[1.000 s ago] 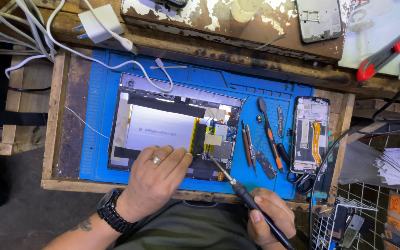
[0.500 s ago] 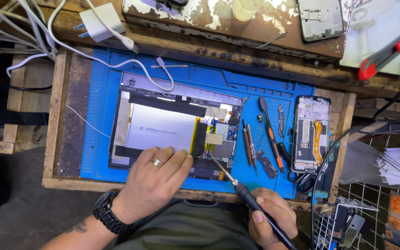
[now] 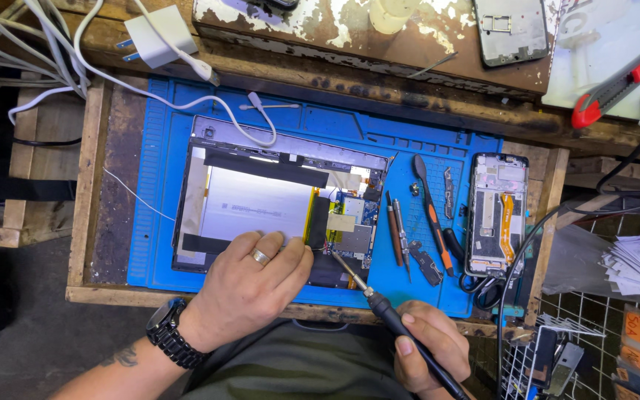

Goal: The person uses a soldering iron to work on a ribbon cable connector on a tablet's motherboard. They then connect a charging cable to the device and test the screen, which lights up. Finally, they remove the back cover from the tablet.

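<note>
A blue silicone work mat (image 3: 187, 111) lay in a shallow wooden tray (image 3: 87, 185). On the mat's left and middle lay an opened flat tablet with bare circuit boards (image 3: 261, 200). The left hand (image 3: 257, 285) rested on the tablet's near edge. Right of it, the right hand (image 3: 427, 348) held a black-handled soldering iron (image 3: 387, 311), its tip touching the boards. Further right on the mat lay two slim metal tweezers (image 3: 398, 233), then an orange-and-black prying tool (image 3: 431, 211), then an opened phone body (image 3: 496, 215). Behind the tray, on a worn wooden bench (image 3: 335, 67), sat a white plug adapter (image 3: 153, 37).

Bare blue mat (image 3: 312, 122) above tablet (image 3: 261, 200) is free w/ white cable (image 3: 253, 118) crossing; tools (image 3: 431, 215) & opened phone (image 3: 494, 215) crowd rt side
</note>
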